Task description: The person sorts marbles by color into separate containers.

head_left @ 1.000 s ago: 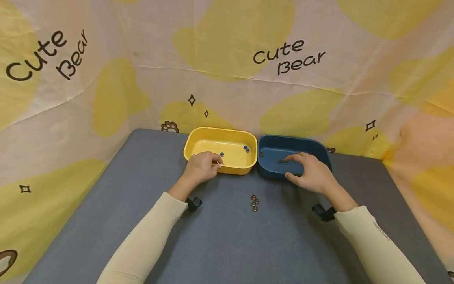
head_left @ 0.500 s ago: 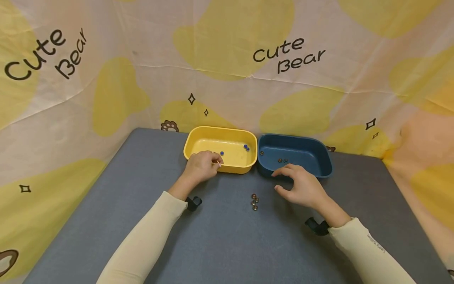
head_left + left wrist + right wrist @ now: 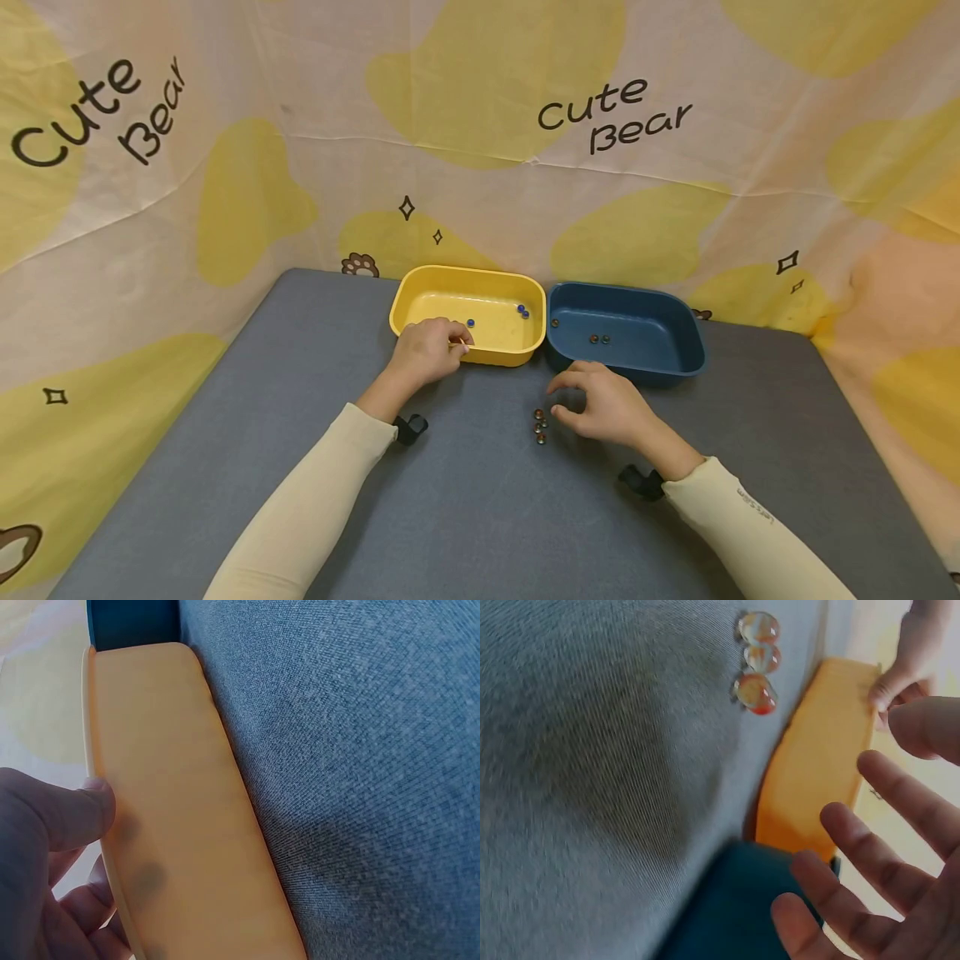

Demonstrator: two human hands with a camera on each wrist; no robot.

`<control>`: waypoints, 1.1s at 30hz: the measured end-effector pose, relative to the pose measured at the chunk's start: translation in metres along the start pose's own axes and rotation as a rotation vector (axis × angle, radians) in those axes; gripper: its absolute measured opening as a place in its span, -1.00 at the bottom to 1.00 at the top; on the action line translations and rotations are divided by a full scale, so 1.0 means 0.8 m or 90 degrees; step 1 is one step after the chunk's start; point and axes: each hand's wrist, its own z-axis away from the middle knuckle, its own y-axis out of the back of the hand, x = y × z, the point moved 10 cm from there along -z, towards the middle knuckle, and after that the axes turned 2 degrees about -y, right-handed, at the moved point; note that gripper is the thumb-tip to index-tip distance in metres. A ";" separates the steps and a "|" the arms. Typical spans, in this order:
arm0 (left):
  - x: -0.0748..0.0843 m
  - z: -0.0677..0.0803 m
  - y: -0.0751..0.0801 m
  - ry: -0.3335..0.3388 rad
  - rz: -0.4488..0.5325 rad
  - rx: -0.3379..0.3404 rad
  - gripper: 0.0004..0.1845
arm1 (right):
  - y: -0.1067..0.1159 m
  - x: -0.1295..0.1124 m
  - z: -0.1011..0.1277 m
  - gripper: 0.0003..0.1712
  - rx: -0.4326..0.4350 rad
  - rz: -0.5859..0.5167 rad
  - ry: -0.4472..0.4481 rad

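My left hand (image 3: 427, 350) holds the front rim of a yellow plastic bin (image 3: 501, 355), with the thumb on the outer wall and the fingers curled over the rim, as the left wrist view shows. Over the table, just right of a short row of glass marbles (image 3: 541, 427), hovers my right hand (image 3: 603, 406), its fingers spread and nothing between them. Close up in the right wrist view, those marbles (image 3: 757, 694) are clear with orange-red swirls. Small blue marbles (image 3: 522, 311) lie in the yellow bin. A dark blue bin (image 3: 660, 375) contains a few brownish marbles (image 3: 595, 339).
Both bins stand side by side at the back of the grey cloth-covered table (image 3: 465, 500). Behind them hangs a yellow and cream printed curtain (image 3: 480, 100). A black strap (image 3: 641, 482) is on the right wrist, another (image 3: 411, 429) on the left.
My right hand has moved from over the dark blue bin toward the front and left, to beside the row of marbles. The left hand has stayed on the yellow bin's rim.
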 end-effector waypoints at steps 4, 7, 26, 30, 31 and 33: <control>0.000 0.000 0.000 -0.001 -0.004 0.000 -0.94 | -0.016 -0.002 -0.008 -0.82 -0.020 0.010 0.004; 0.000 0.000 0.000 -0.003 -0.004 0.000 -0.95 | -0.026 -0.001 -0.013 -0.85 -0.026 0.024 0.003; 0.001 0.002 0.002 0.007 0.001 -0.004 -0.93 | -0.047 -0.002 -0.022 -0.90 -0.033 0.055 0.002; 0.001 0.002 0.002 0.006 0.002 -0.001 -0.93 | -0.047 -0.002 -0.023 -0.90 -0.032 0.055 0.003; 0.001 0.002 0.003 0.005 0.004 0.000 -0.94 | -0.047 -0.003 -0.024 -0.90 -0.031 0.055 0.004; 0.001 0.002 0.002 0.004 0.007 0.001 -0.94 | -0.047 -0.003 -0.024 -0.90 -0.030 0.060 0.005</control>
